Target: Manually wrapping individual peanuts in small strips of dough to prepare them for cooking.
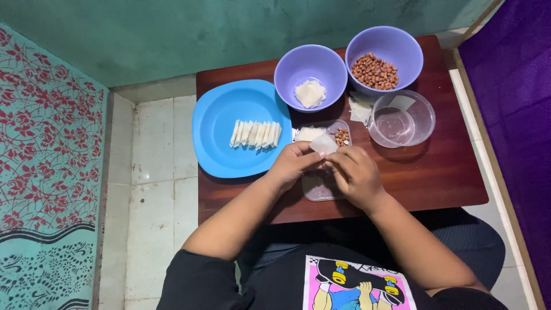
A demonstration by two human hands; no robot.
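Note:
My left hand [294, 162] and my right hand [357, 173] meet over a small clear rectangular tray [319, 190] on a dark wooden table [436, 172]. Together they pinch a thin pale dough wrapper [324, 143] between the fingertips. The tray's far end holds a few peanuts [342, 136] and another pale wrapper [310, 133]. Left of the hands, a blue plate [221, 138] carries a row of folded white dough pieces [255, 134].
At the table's far side stand a purple bowl [295, 72] with a lump of white dough [310, 92], a purple bowl of peanuts [375, 71], and a clear round container [402, 119]. Tiled floor lies to the left, a teal wall behind.

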